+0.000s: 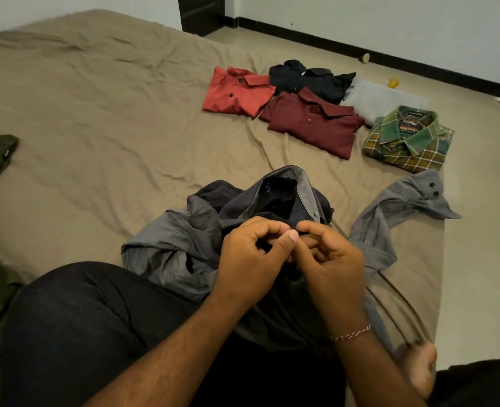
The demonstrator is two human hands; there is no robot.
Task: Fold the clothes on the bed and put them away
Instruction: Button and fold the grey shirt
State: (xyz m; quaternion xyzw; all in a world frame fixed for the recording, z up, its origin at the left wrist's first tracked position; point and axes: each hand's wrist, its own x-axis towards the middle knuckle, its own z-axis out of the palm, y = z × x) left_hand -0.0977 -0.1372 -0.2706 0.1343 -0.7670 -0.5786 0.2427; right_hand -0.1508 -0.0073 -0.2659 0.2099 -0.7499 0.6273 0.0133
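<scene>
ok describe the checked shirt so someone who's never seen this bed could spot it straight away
On the tan bed, look to the far right edge, where folded clothes lie together. The checked shirt is the one nearest the person, right of the maroon shirt. It alone is patterned: green and yellow plaid.

Lying rumpled on the bed, grey shirt, collar up, one sleeve trailing right; sitting folded beyond: red shirt, maroon shirt, black shirt, green plaid shirt.
</scene>
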